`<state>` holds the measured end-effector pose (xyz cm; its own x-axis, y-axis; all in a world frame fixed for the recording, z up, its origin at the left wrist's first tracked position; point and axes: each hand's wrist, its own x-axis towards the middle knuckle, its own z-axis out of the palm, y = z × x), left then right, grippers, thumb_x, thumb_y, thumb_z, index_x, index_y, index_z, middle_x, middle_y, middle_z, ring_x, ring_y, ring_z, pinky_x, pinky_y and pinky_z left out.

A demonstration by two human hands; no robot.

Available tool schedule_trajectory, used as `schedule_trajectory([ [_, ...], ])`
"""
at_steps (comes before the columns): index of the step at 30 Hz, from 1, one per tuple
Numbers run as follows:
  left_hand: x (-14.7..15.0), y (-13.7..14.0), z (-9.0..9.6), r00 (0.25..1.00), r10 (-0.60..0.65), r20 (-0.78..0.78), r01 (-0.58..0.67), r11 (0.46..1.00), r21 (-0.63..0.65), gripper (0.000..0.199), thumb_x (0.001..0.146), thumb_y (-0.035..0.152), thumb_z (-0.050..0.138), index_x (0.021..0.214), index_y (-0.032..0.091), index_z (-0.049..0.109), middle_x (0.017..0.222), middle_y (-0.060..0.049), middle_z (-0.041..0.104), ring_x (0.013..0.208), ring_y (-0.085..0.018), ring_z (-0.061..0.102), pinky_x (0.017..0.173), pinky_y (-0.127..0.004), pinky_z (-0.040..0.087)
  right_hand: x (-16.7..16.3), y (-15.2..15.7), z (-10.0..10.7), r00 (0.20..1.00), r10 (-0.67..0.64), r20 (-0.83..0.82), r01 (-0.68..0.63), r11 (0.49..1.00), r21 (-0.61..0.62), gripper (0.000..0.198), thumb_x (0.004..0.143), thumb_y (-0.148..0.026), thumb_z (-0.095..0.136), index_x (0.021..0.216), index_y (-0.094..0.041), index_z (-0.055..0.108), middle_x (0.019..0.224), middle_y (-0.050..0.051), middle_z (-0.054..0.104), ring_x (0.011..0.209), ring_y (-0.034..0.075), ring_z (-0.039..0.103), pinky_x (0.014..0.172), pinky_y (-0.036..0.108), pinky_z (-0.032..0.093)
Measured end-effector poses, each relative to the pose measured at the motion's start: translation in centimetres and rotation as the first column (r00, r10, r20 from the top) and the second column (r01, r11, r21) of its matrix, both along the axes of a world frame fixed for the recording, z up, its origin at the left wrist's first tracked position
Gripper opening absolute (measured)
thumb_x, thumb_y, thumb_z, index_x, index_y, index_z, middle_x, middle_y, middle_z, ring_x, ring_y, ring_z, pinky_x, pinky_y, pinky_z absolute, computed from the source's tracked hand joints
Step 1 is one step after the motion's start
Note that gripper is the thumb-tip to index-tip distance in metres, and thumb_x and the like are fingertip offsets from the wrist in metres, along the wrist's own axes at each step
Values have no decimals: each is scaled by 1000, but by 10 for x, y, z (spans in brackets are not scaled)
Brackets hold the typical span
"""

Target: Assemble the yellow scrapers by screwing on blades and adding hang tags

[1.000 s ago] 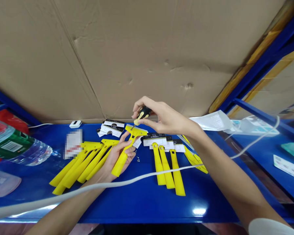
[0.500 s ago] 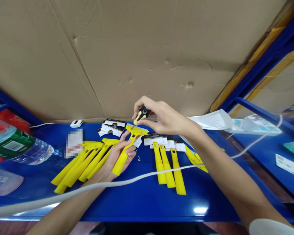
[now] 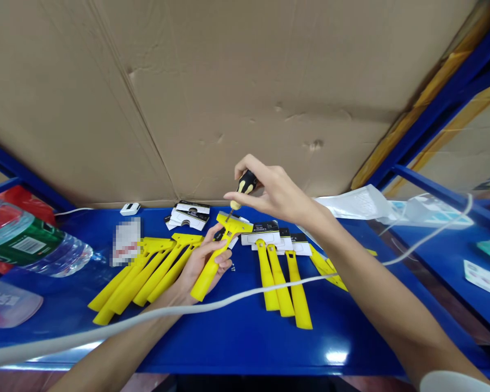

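My left hand (image 3: 204, 261) is closed round the handle of a yellow plastic scraper (image 3: 206, 276), its wide head up and tilted away from me. In my right hand (image 3: 269, 185) is a short screwdriver (image 3: 247, 182) with a black and cream handle, held by thumb and fingers. Its shaft points down onto the scraper's head; the tip's exact seat is too small to make out. Small screws (image 3: 233, 267) lie on the blue table just right of my left hand. Several yellow scrapers (image 3: 159, 272) lie left of it, and more yellow scrapers (image 3: 281, 280) with black-and-white cards lie to the right.
A white cable (image 3: 212, 307) hangs across the view before my forearms. Packaging cards (image 3: 188, 215) and a small white device (image 3: 129, 209) lie at the back of the blue table (image 3: 228, 348). A plastic bottle (image 3: 28, 242) lies at left; clear plastic packaging (image 3: 359, 204) is at right.
The screwdriver's handle has tipped more upright and my right hand has shifted slightly right, its thumb straighter. My left hand still holds the scraper. The whole view has shifted slightly.
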<state>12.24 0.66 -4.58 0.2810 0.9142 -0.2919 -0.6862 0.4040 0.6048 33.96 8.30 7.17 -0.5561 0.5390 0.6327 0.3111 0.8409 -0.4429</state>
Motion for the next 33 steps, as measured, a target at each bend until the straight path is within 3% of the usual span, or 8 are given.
schedule_trajectory([
  [8, -8, 4, 6, 998, 68, 19, -69, 996, 52, 74, 88, 1, 71, 151, 36, 53, 124, -7, 72, 52, -1, 50, 52, -16, 45, 3, -3, 5, 999, 38, -1, -38, 999, -35, 25, 104, -42, 75, 109, -23, 60, 100, 1, 75, 85, 16, 70, 79, 31, 53],
  [12, -18, 7, 13, 994, 108, 12, -108, 977, 183, 77, 85, 4, 77, 151, 37, 55, 122, -5, 72, 54, -1, 50, 54, -18, 45, -2, -5, 9, 954, 16, -299, -35, 998, -56, 29, 106, -41, 70, 125, -28, 52, 112, 3, 72, 98, 20, 75, 87, 37, 58],
  [16, -31, 8, 22, 986, 167, 3, -159, 930, 331, 64, 84, 9, 80, 139, 36, 62, 121, -2, 71, 54, -2, 46, 55, -20, 45, 0, 5, 7, 833, -62, -550, 26, 997, -73, 35, 110, -41, 61, 137, -33, 40, 115, 1, 66, 83, 18, 73, 80, 39, 60],
  [18, -36, 7, 26, 982, 187, -22, -163, 903, 398, 55, 87, 13, 80, 135, 32, 64, 120, -2, 71, 55, -3, 47, 56, -22, 46, 2, 13, 1, 871, -177, -459, 134, 983, -125, 27, 110, -40, 58, 132, -30, 47, 108, 1, 67, 72, 17, 68, 71, 38, 56],
  [21, -40, 6, 32, 973, 219, -72, -161, 871, 464, 42, 89, 19, 83, 127, 27, 66, 108, -2, 69, 62, -7, 54, 59, -23, 47, -2, 25, -19, 954, -299, 12, 299, 949, -99, 15, 108, -39, 62, 112, -24, 64, 101, 5, 74, 85, 22, 70, 79, 39, 53],
  [24, -38, 4, 38, 961, 253, -113, -165, 850, 501, 36, 87, 21, 86, 117, 25, 65, 99, 0, 65, 65, -9, 57, 59, -23, 47, -13, 34, -45, 828, -255, 499, 352, 929, -110, 27, 107, -43, 69, 120, -19, 68, 127, 15, 77, 115, 31, 73, 93, 40, 53],
  [28, -35, 3, 42, 961, 232, -150, -123, 844, 521, 34, 86, 21, 87, 113, 23, 66, 99, 0, 62, 62, -8, 55, 55, -23, 46, -23, 38, -69, 724, -161, 671, 355, 921, -162, 44, 99, -50, 79, 127, -17, 71, 134, 19, 77, 124, 36, 73, 94, 39, 54],
  [33, -34, 3, 41, 964, 219, -153, -125, 875, 468, 34, 85, 15, 85, 114, 23, 68, 104, -1, 64, 62, -9, 56, 55, -24, 49, -26, 39, -75, 667, -98, 739, 363, 908, -207, 51, 98, -50, 80, 133, -15, 68, 136, 20, 75, 124, 36, 73, 89, 36, 53],
])
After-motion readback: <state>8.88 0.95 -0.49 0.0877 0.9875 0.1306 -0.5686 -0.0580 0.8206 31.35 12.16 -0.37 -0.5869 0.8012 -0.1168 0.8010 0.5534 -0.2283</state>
